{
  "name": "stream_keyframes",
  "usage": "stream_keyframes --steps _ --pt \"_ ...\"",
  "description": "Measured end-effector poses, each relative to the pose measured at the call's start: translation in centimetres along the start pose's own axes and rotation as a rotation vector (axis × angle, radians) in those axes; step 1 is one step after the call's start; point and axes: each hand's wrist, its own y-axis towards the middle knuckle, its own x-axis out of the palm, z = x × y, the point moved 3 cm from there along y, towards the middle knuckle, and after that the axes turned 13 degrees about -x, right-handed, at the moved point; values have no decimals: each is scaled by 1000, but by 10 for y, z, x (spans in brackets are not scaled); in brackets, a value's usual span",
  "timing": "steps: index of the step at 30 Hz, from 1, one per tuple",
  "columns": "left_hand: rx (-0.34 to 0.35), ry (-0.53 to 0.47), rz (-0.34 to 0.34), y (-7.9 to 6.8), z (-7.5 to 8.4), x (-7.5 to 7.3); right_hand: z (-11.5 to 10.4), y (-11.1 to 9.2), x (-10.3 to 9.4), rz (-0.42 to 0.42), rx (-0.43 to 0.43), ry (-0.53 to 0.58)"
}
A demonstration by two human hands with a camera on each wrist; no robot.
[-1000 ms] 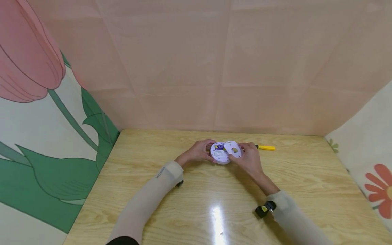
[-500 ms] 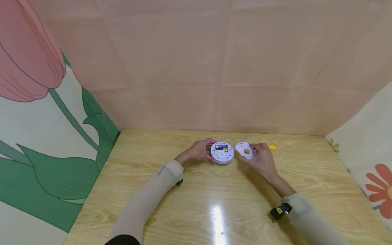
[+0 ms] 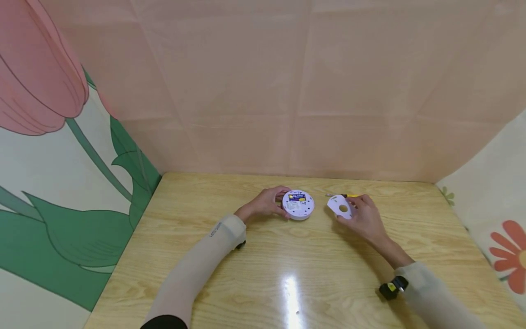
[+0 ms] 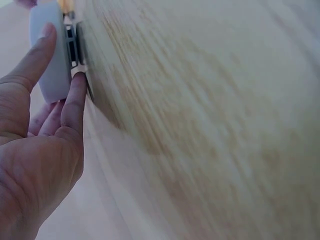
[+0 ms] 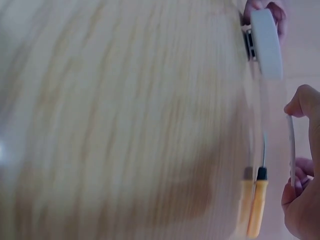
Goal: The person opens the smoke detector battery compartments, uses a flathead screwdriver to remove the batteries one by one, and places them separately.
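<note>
The left hand (image 3: pixel 267 201) grips a white disc (image 3: pixel 302 209) just right of centre in the head frame, below mid-height, with the thumb on the near side and the fingers on the far side. The disc's face is turned up; a blue-and-yellow block (image 3: pixel 297 197) sits in its upper part, above pale print. In the left wrist view, at upper left, the thumb lies along the rim and a dark bracket (image 4: pixel 72 45) stands out from the underside, close to the table (image 3: pixel 255 256); whether it touches I cannot tell. The right hand (image 3: pixel 365 219), farther right in the head frame, pinches a thin white plate (image 3: pixel 334 205) by its edges between thumb and fingers. The plate, pierced by a round hole, is apart from the disc; the right wrist view shows it edge-on at the right margin, raised off the table. Partly hidden behind plate and hand in the head frame, a yellow-handled screwdriver (image 5: pixel 257 207) lies on the table, its shaft pointing left towards the disc. A pink cloth (image 3: pixel 234 91) fills the top centre, with a painted tulip (image 3: pixel 41 73) at upper left and a red flower (image 3: pixel 509 249) at lower right.
</note>
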Motion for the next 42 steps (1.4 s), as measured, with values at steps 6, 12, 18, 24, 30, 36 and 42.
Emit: stream_keyframes --steps 6,12,18,24,30,36,42 --pt "-9 -13 -6 0 0 0 12 -11 -7 -44 -17 6" --pt "-8 -24 -18 1 0 1 27 -22 -18 -97 -13 -18" --pt "-13 -40 -19 0 -1 1 41 -33 -28 -145 -35 -28" --pt "-17 -39 -14 -1 -3 1 57 -42 -37 -159 -71 -37" --pt "-12 -42 -13 -2 -2 1 77 -53 -43 -177 -102 -22" --pt "-18 -43 -9 -1 -1 2 89 -58 -49 -203 -114 -7" --pt "-18 -35 -4 0 -1 2 99 -60 -57 -213 -106 -6"
